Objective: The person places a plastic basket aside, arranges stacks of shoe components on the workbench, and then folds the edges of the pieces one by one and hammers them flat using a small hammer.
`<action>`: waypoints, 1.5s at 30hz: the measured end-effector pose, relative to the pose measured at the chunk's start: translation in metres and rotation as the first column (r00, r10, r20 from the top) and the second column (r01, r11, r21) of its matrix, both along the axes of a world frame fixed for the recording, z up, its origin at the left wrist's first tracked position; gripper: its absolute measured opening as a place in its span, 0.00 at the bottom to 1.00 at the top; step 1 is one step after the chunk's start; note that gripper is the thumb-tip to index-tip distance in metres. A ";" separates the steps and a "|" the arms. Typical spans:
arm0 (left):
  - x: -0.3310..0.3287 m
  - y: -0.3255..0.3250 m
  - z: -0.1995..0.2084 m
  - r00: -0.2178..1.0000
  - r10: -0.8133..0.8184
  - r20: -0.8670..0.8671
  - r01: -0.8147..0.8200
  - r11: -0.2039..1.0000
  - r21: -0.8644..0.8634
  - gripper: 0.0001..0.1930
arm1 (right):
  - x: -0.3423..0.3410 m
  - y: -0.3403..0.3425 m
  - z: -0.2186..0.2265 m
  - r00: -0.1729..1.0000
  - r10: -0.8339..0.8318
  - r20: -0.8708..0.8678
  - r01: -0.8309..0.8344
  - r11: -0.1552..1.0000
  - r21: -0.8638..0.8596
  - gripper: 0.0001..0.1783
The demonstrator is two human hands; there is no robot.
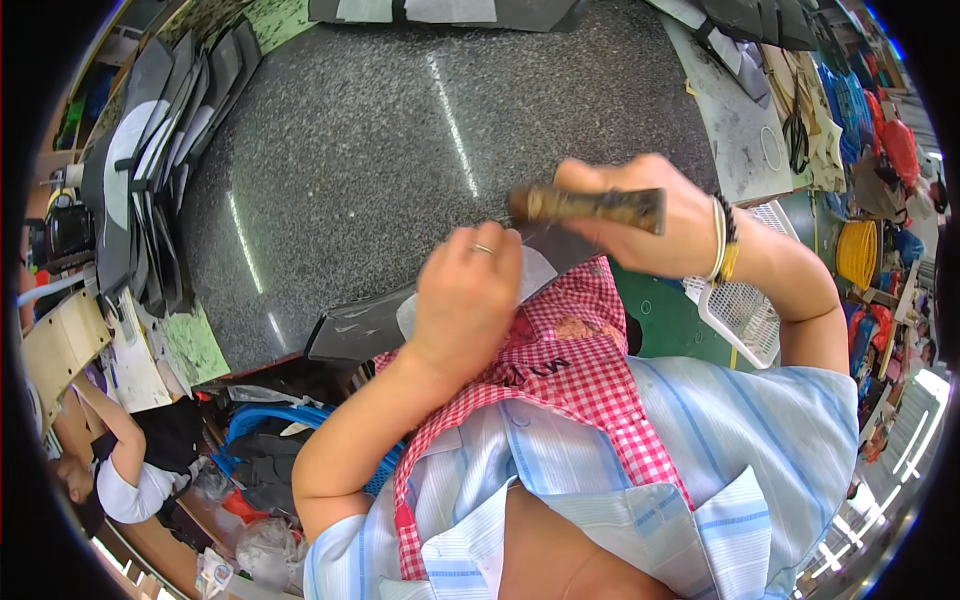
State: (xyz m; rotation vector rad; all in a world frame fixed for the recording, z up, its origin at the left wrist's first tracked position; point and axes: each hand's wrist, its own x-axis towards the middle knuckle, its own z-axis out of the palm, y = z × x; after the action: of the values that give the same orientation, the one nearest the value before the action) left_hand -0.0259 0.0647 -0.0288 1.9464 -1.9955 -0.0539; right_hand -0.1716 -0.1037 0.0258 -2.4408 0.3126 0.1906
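Note:
A dark grey flat panel with a pale patch lies along the near edge of the stone slab. My left hand, a ring on one finger, presses down on it with its fingers bent together; what lies under the fingertips is hidden. Just to the right, above the panel's other end, my right hand is closed around a worn, mottled brown tool. One end of the tool is darker and points toward my left fingers. Its exact kind is not plain from here.
Stacked dark panels stand at the slab's left edge, with more panels along the far side. A white plastic basket is beyond my right forearm. Another person is at the lower left, near a blue basket.

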 end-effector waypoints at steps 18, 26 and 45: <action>0.029 -0.047 -0.012 0.877 0.008 -0.481 -0.086 0.987 -0.139 0.04 | -0.012 -0.013 -0.005 0.994 0.101 0.042 -0.073 0.897 -0.437 0.11; 0.019 -0.007 -0.013 0.943 0.052 -0.330 -0.095 0.989 -0.113 0.08 | -0.006 -0.028 0.000 0.993 -0.061 0.102 0.085 0.962 -0.258 0.08; 0.079 0.026 -0.005 0.952 -0.269 -0.146 0.260 0.963 -0.076 0.07 | 0.037 0.035 0.005 0.988 0.154 0.020 -0.147 0.969 -0.198 0.16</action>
State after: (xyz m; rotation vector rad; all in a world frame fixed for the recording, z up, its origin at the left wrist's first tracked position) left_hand 0.0531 0.0904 -0.0342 1.5777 -2.1142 -0.2071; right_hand -0.1344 -0.0683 0.0307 -2.6619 0.1348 0.1896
